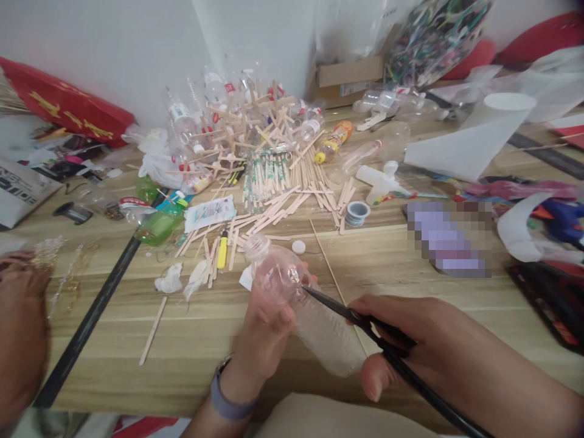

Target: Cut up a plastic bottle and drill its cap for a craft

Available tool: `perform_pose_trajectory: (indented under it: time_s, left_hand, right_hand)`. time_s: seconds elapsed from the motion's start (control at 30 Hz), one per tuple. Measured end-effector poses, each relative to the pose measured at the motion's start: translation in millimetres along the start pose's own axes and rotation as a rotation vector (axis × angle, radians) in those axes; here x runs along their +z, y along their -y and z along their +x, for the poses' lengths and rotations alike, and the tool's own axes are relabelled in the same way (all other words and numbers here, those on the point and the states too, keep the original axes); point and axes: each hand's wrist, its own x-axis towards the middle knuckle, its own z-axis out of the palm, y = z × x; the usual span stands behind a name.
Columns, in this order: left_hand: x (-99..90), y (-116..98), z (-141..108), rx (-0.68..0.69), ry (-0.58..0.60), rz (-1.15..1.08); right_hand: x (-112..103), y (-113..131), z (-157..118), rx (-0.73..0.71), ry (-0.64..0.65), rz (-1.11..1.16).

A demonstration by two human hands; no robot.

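Observation:
A clear, ribbed plastic bottle (326,334) without a cap lies tilted in my left hand (269,325), its neck pointing up and to the left. My left fingers wrap round the bottle below its shoulder, partly hidden behind it. In my right hand (410,340) is a pair of black scissors (335,306), with the blades close together. Their tip touches the bottle's side near the shoulder; whether it has pierced the plastic I cannot tell. A white cap (298,247) rests on the table just beyond the bottle.
Wooden sticks (274,216) and a heap of bottles (219,121) cover the table's back. A yellow-handled screwdriver (222,249), green bottle (162,225) and wire spool (357,213) lie nearer. Another person's hand (25,304) is at the left edge. A white cut-out funnel shape (469,140) stands right.

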Motion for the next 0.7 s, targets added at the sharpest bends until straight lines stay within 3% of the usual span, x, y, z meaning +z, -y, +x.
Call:
perform_pose_trajectory:
  time_s: [0.2, 0.37, 0.6, 0.7]
  left_hand:
    - [0.6, -0.4, -0.7, 0.015, 0.003, 0.045]
    - [4.5, -2.7, -2.4, 0.004, -0.065, 0.083]
    - [0.6, -0.6, -3.6, -0.043, -0.063, 0.028]
    - [0.0, -0.6, -2.5, -0.052, -0.071, -0.021]
  right_hand:
    - [4.9, -0.5, -0.2, -0.029, -0.024, 0.058]
    - [8.5, -0.6, -4.6, -0.101, -0.091, 0.092]
    - [17.3, -10.4, -2.9, -0.122, -0.038, 0.222]
    - [15.3, -12.6, -2.2, -0.127, -0.094, 0.176]
